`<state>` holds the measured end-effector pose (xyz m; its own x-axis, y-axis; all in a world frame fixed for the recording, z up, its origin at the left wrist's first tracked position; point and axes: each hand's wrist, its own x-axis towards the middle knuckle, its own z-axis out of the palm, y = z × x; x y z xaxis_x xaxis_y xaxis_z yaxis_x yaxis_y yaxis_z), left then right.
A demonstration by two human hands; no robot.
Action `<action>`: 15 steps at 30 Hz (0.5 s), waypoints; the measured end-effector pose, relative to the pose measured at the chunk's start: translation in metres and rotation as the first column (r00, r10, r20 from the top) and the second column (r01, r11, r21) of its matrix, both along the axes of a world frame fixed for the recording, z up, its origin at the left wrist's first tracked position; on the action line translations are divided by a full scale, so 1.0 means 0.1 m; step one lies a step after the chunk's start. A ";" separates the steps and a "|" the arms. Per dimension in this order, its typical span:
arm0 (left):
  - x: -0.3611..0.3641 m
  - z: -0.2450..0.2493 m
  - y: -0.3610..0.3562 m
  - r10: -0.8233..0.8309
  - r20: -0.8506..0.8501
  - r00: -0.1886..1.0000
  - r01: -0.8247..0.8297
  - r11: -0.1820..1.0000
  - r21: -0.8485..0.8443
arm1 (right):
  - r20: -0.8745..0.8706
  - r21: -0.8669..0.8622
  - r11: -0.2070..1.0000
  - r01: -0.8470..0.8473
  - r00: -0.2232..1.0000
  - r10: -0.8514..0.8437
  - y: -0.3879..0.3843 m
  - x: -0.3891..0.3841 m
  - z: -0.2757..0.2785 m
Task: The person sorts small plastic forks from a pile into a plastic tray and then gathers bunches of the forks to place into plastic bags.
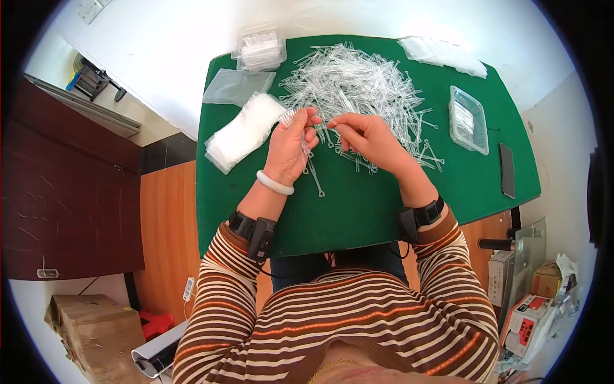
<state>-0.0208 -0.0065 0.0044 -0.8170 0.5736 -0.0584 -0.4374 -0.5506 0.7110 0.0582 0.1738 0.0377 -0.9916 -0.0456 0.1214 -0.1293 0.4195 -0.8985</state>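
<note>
The left hand (291,141) was curled closed round some clear plastic sticks (313,171); too loose a grip could have dropped the dangling ones. The right hand (371,137) pinched thumb to forefinger (on what, I couldn't tell), and the tangled heap (352,77) just beyond could have snagged it. Pale bags (240,134) lay left, a clear tray (481,133) and flat dark object (507,169) right

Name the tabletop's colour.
The tabletop is solid green, a fairly dark shade; it shows best in the head view, the only one here.
</note>
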 end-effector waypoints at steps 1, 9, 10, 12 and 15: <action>0.00 0.01 0.00 0.024 0.024 0.999 -0.024 1.000 -0.015 | -0.105 0.103 0.991 0.080 0.992 -0.070 -0.01 0.00 -0.01; 0.05 0.07 0.01 -0.027 -0.034 0.999 0.023 0.993 -0.112 | -0.234 0.418 0.902 0.105 0.972 -0.004 -0.03 0.04 0.01; 0.05 0.07 0.01 -0.027 -0.081 0.996 0.014 0.988 -0.155 | -0.234 0.417 0.903 0.106 0.972 -0.007 -0.01 0.04 0.00; 0.05 0.08 0.01 -0.041 -0.116 0.992 0.017 0.981 -0.195 | -0.261 0.413 0.904 0.111 0.965 0.001 0.03 0.03 -0.02; 0.04 0.09 -0.02 -0.068 -0.186 0.980 0.015 0.962 -0.273 | -0.217 0.347 0.936 0.064 0.976 0.014 0.05 0.04 0.03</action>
<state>-0.0167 -0.0083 0.0132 -0.8036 0.5921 -0.0600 -0.2969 -0.3113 0.9028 0.0619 0.1790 0.0406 -0.9453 -0.0996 0.3105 -0.2868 0.7071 -0.6463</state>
